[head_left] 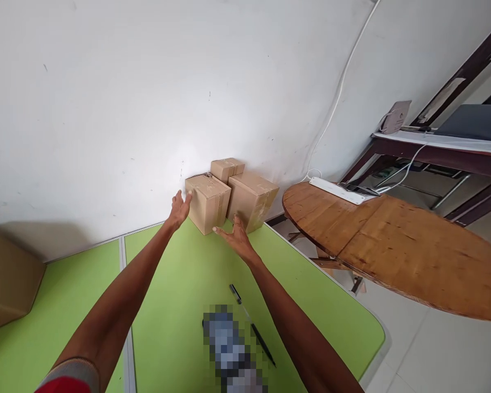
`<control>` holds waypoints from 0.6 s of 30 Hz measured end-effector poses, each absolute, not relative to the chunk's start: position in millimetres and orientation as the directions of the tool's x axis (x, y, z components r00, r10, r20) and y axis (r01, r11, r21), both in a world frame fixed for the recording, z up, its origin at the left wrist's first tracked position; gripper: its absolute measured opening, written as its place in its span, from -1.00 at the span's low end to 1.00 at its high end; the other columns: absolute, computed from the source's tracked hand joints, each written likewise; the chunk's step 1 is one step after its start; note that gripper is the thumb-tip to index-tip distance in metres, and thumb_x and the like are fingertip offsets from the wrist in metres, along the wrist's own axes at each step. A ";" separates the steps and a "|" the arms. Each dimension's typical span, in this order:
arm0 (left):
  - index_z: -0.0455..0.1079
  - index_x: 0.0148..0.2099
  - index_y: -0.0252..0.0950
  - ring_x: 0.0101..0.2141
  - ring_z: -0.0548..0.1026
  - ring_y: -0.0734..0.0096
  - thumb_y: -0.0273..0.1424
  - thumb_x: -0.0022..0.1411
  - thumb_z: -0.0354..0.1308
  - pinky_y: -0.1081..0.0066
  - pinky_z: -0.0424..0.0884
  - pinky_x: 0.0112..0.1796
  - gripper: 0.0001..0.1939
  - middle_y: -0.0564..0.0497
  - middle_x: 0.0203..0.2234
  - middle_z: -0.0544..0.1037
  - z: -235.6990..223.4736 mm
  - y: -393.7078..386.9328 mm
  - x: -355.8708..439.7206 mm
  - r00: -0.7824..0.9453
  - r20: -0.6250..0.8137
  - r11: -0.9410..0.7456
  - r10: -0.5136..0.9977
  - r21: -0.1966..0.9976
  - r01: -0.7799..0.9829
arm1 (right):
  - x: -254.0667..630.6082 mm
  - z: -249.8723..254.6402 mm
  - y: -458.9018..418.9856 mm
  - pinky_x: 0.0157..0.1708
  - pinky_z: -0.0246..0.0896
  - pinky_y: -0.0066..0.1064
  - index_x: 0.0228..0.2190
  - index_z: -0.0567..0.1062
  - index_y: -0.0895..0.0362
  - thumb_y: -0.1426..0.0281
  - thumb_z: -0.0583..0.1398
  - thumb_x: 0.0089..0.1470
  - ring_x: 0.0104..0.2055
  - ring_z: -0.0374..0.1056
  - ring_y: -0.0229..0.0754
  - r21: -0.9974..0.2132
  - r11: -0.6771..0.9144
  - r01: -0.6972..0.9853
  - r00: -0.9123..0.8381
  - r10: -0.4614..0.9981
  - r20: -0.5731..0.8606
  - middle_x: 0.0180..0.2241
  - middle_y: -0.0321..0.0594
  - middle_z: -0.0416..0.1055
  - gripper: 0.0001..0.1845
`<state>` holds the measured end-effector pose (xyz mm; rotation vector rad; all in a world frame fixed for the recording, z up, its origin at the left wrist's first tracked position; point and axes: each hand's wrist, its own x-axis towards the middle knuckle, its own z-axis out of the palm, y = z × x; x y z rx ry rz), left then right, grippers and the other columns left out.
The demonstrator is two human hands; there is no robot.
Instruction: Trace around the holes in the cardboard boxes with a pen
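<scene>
Three taped brown cardboard boxes stand together at the far edge of the green table, by the wall. My left hand (181, 208) is open at the left side of the front-left box (207, 204), its fingertips at or very near the cardboard. Between that box and the right-hand box (251, 199) is my right hand (235, 237), thumb and fingers spread, near the lower front of both. Whether it touches either one I cannot tell. A smaller box (227, 168) shows behind them, its lower part hidden.
The green table (175, 305) carries a black pen (263, 344), a pixelated item (229, 344) and a larger cardboard box (10, 278) at left. To the right stands an oval wooden table (401, 240) with a white power strip (336, 191). A white cable (343, 76) runs down the wall.
</scene>
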<state>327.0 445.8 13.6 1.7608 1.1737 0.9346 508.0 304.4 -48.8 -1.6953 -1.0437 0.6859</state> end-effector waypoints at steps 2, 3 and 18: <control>0.46 0.42 -0.24 0.31 0.55 -0.11 -0.14 0.57 0.34 -0.22 0.54 0.29 -0.48 -0.24 0.39 0.50 18.6 469.7 347.1 0.265 0.129 -0.212 0.956 0.924 0.318 | 513.9 -55.0 325.5 0.66 -0.20 0.24 0.63 -0.04 0.21 -0.24 0.52 -0.10 0.73 -0.20 0.44 -0.948 -0.129 0.291 0.483 0.875 0.030 0.68 0.36 -0.16 0.60; 0.47 0.41 -0.25 0.29 0.56 -0.10 -0.14 0.57 0.34 -0.21 0.55 0.28 -0.49 -0.23 0.38 0.52 18.8 477.4 353.2 0.263 0.121 -0.201 0.957 0.932 0.302 | 514.8 -57.1 334.9 0.66 -0.17 0.21 0.63 -0.02 0.14 -0.23 0.53 -0.10 0.73 -0.17 0.39 -0.953 -0.114 0.281 0.482 0.876 0.037 0.68 0.29 -0.13 0.57; 0.59 0.37 -0.25 0.20 0.60 -0.22 0.37 0.36 0.22 -0.05 0.54 0.26 -0.09 -0.24 0.26 0.65 73.4 297.6 138.0 0.346 0.190 -0.306 0.919 0.897 0.318 | 427.0 -10.7 231.9 -0.08 0.52 -0.09 0.13 0.60 0.01 -0.51 0.15 0.20 0.01 0.58 0.16 -0.997 0.000 -0.083 -0.003 1.000 0.001 0.02 -0.03 0.67 -0.05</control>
